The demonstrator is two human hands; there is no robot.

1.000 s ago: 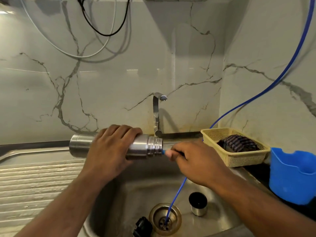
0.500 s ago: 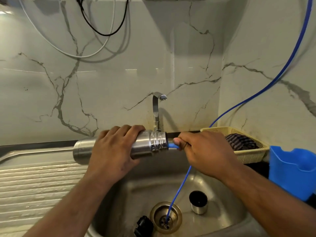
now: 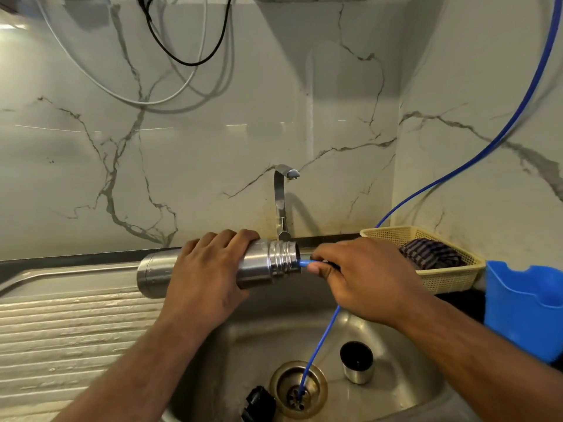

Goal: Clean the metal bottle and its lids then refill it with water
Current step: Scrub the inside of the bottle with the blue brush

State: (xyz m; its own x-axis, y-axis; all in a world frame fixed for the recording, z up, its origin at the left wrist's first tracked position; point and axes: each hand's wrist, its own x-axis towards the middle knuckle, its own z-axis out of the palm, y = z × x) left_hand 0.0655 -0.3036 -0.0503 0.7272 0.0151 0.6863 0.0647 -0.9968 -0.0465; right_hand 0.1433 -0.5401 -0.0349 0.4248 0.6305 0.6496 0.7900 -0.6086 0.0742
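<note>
Over the stainless steel sink (image 3: 396, 345), the cylindrical brushed-metal bottle (image 3: 259, 264) is held horizontal, the left hand (image 3: 207, 275) wrapped round its middle; the right hand (image 3: 359, 275) pinches a thin blue tube (image 3: 304, 263) at its mouth. Rigid, probably wet and slippery: a mid-body grip suits.

No readable text, label, brand, number or sign anywhere in view. Brushed-steel cylindrical bottle (image 3: 262, 269), blue plastic container (image 3: 524, 312), cream plastic mesh basket (image 3: 451, 278): plain surfaces only.

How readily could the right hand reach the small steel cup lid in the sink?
Probably, once freed: the right hand pinches the thin blue tube; the steel cup lid stands uncovered.
</note>
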